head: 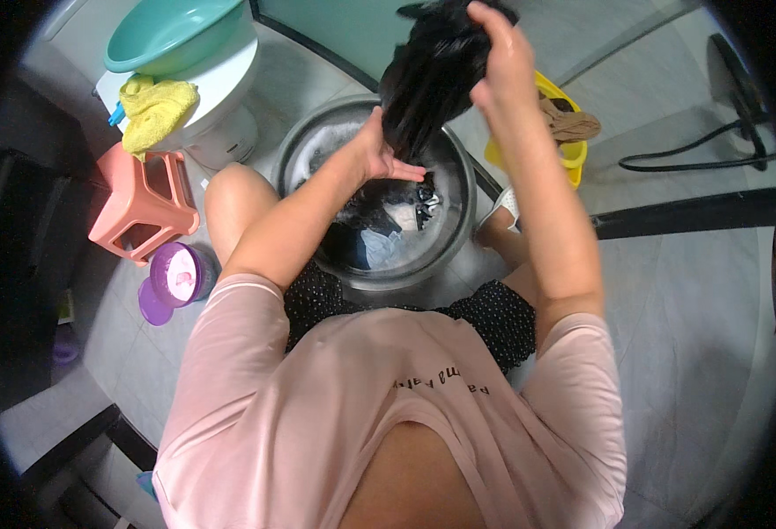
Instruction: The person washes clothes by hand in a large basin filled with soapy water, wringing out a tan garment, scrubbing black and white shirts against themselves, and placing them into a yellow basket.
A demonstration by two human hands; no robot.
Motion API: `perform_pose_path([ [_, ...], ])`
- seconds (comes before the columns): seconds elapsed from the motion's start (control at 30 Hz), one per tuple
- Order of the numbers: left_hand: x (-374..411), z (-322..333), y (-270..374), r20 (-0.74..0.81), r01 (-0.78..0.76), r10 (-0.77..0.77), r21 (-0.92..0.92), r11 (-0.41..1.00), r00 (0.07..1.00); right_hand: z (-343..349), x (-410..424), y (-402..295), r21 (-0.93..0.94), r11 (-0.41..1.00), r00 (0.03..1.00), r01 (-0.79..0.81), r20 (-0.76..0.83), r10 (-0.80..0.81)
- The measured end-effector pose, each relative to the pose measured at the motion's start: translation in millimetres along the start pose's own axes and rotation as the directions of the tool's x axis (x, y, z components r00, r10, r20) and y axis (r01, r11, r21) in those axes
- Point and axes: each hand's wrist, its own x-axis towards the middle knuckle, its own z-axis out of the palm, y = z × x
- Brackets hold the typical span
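A wet black cloth or garment point(431, 73) hangs stretched above the far side of a round metal basin point(464, 225). My right hand point(507, 59) grips its upper end, fingers closed around the fabric. At the lower end, my left hand point(384, 155) touches the cloth with its fingers extended; whether it pinches any fabric is hidden. Inside the basin lie dark clothes point(341, 244), a light blue cloth point(381, 248) and a whitish piece point(404, 215), in sudsy water point(312, 145).
A yellow basket point(576, 155) with brown cloth point(569, 125) stands beyond my right forearm. At left are a pink plastic stool point(163, 211), a purple tub of white powder point(179, 274), a yellow towel point(156, 109) and a green basin point(169, 33) on a white toilet lid point(229, 79).
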Motion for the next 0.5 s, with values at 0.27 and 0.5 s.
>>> perform_pose_path([
  [0.27,43,-54,21,0.294,-0.259,0.289,-0.137,0.956,0.911,50,-63,-65,0.365,0.901,0.970,-0.236,0.145,0.196],
  [0.5,82,-66,64,0.244,-0.250,0.303,-0.227,0.941,0.921,-22,-68,-82,0.525,0.822,0.958,-0.222,0.275,0.084],
])
